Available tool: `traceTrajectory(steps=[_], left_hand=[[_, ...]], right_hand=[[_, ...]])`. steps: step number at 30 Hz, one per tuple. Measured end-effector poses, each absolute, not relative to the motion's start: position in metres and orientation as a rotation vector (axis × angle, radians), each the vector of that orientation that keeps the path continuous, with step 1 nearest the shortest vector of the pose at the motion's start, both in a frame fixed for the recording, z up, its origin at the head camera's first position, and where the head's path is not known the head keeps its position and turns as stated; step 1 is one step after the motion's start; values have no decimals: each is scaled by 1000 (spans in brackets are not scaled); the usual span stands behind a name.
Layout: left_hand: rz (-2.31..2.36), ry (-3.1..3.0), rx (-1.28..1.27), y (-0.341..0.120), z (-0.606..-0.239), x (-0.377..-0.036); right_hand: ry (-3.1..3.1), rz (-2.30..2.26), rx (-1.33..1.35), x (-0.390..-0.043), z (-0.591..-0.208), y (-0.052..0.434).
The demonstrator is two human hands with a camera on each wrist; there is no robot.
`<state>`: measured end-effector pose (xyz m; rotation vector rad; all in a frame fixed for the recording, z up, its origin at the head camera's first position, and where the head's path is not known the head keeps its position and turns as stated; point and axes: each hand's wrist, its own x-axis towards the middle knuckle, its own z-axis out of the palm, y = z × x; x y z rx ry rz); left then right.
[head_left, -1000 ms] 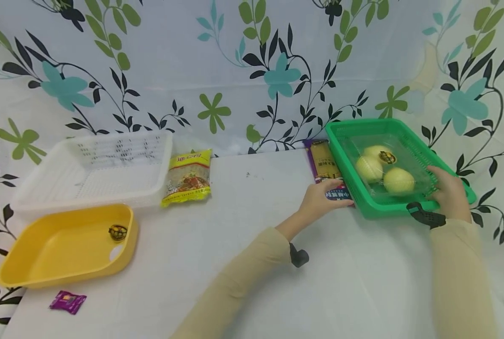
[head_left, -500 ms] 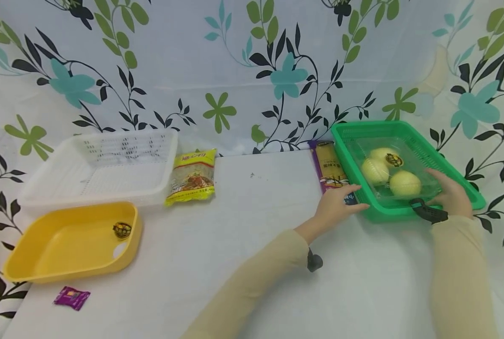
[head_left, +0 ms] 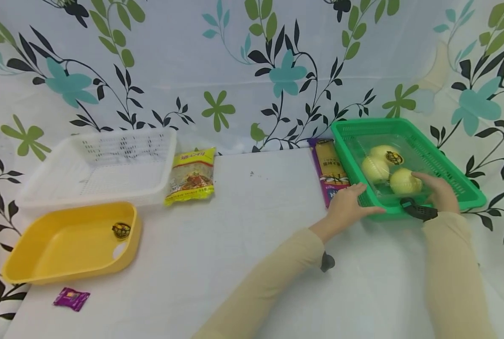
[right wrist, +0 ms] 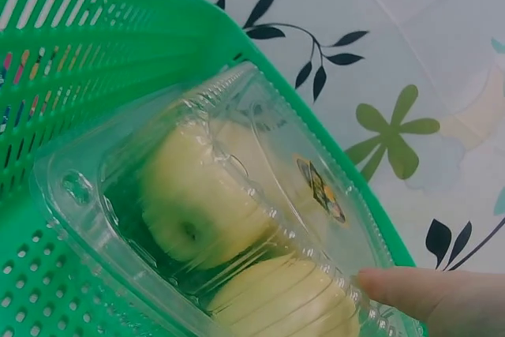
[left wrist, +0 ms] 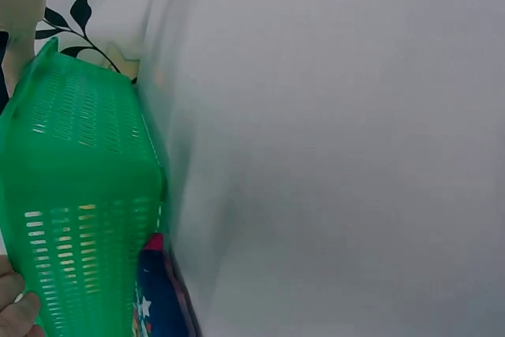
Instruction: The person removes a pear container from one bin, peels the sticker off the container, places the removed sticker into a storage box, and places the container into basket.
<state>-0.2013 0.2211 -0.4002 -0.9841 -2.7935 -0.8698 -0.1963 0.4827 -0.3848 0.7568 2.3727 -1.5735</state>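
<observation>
Fruit sits in a clear plastic box (head_left: 389,167) inside the green basket (head_left: 446,155) at the far right of the surface (head_left: 252,245); three pale yellow-green pieces show through the lid, one with a dark sticker. The right hand (head_left: 440,193) reaches over the near rim of the basket and lies on the near end of the box, fingers fairly straight and touching the lid above the closest fruit. In the right wrist view a fingertip (right wrist: 402,290) presses the lid at the box's edge; the hand is not curled round anything that can be seen. The left hand (head_left: 349,207) rests at the near left corner of the basket, fingers stretched out along its outer wall and touching it, so it is open too. In the left wrist view only the tips of the fingers (left wrist: 17,313) show, against the slotted green wall.

Just left of the basket, touching its side, lies a long purple and yellow packet (head_left: 329,169), partly under the left hand. Well apart, in the middle of the surface toward the far edge, lies a yellow noodle bag (head_left: 191,176). Left of that stands a white basket (head_left: 44,183), and nearer, a yellow tray (head_left: 65,270) with a small round dark thing (head_left: 121,230) in it. A little purple sachet (head_left: 71,298) lies near the tray at the near left.
</observation>
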Motion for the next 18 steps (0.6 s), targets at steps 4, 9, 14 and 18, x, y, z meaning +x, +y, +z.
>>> traceTrajectory(steps=[4,9,14,18], left_hand=[[-723,-2813,-965,225,-399,-201],[-495,-2874,-911,229,-388,-201],[-307,-2913,-938,232,-382,-203],[-345,-2901,-1026,234,-386,-203]], right_hand=[[2344,-1533,827,-193,-375,472],[2384,-1581,906,-193,-368,462],[2350,-1655,986,-194,-365,456],[2297,-1692,1075,-192,-366,457]])
